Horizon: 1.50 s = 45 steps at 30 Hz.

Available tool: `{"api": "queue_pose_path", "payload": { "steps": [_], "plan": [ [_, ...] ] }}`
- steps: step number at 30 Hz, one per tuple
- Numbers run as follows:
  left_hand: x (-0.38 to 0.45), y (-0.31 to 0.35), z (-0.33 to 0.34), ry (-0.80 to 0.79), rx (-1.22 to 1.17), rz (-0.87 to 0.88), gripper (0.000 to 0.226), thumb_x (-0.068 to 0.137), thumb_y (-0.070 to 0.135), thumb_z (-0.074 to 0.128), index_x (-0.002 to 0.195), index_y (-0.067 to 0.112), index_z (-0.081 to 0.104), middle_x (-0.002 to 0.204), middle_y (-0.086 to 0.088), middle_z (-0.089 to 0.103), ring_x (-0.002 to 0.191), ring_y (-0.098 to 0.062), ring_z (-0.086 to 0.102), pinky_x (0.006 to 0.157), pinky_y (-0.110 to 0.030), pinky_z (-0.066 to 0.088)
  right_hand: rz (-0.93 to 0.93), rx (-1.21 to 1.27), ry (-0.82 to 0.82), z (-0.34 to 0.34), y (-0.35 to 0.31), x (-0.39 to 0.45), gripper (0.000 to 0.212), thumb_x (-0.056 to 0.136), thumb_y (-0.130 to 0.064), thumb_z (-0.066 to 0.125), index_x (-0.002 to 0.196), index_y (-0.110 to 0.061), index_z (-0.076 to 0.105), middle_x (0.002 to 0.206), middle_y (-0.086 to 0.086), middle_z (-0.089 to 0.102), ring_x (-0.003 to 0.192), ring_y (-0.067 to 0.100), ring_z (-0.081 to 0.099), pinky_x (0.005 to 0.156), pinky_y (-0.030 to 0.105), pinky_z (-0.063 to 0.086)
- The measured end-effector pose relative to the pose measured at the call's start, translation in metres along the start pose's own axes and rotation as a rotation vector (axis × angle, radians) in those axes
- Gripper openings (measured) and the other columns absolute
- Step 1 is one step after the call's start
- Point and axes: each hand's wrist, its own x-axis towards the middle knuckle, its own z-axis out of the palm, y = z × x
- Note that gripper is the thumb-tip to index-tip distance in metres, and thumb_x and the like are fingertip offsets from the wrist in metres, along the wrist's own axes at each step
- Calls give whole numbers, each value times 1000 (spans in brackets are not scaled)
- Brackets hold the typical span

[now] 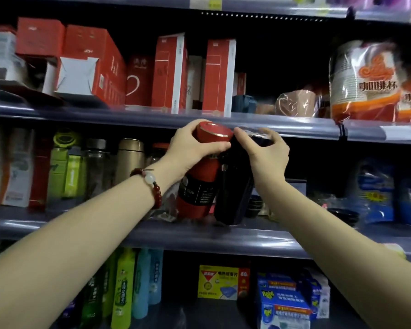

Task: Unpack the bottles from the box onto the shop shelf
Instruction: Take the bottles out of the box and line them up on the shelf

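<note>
Head view: the left hand (192,148) grips the cap of a red cylindrical flask with a black label (198,188). Beside it and touching it, the right hand (266,155) grips the top of a dark navy cylindrical flask (233,195). Both flasks tilt, bases at the grey middle shelf (259,236).

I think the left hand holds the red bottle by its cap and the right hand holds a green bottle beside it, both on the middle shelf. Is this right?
Not quite: the bottle under the right hand is black, not green. The head view shows it. The rest stands: the left hand holds the red bottle by its cap, beside the black one, both on the middle shelf.
</note>
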Motion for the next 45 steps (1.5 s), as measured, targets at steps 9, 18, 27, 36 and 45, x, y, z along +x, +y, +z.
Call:
{"api": "queue_pose_path", "payload": {
  "steps": [9,18,27,36,45],
  "plan": [
    [3,-27,49,-27,80,22,57,52,33,90,103,33,64,92,15,69,89,0,64,82,-19,50,6,12,104,-28,43,14,67,55,-56,83,110,-24,65,103,-7,69,99,12,66,94,37,53],
    [28,-62,63,46,-73,-147,42,60,26,87,97,23,68,93,6,73,86,-8,69,75,-19,53,91,-22,-98,-21,70,49,71,52,-68,78,104,-22,69,100,-3,73,97,15,69,94,39,54],
    [30,-105,45,-7,45,-285,57,69,58,70,118,34,53,109,9,67,103,-11,64,97,-33,48,173,-84,-365,2,113,50,65,51,-61,80,101,-21,68,93,0,75,89,17,72,89,44,57],
    [-8,-136,24,-213,136,-433,98,51,60,79,124,75,16,141,9,47,140,-22,29,115,-47,20,182,-351,-494,-25,121,9,53,68,-50,81,108,-23,60,101,-10,66,97,9,61,83,23,43],
    [-34,-133,39,-66,117,-244,106,65,42,81,145,45,12,138,15,49,127,-11,45,108,-37,37,287,-253,-536,-39,126,-3,72,62,-58,80,119,-21,57,112,-6,69,107,13,65,103,40,48]
  ]
}}
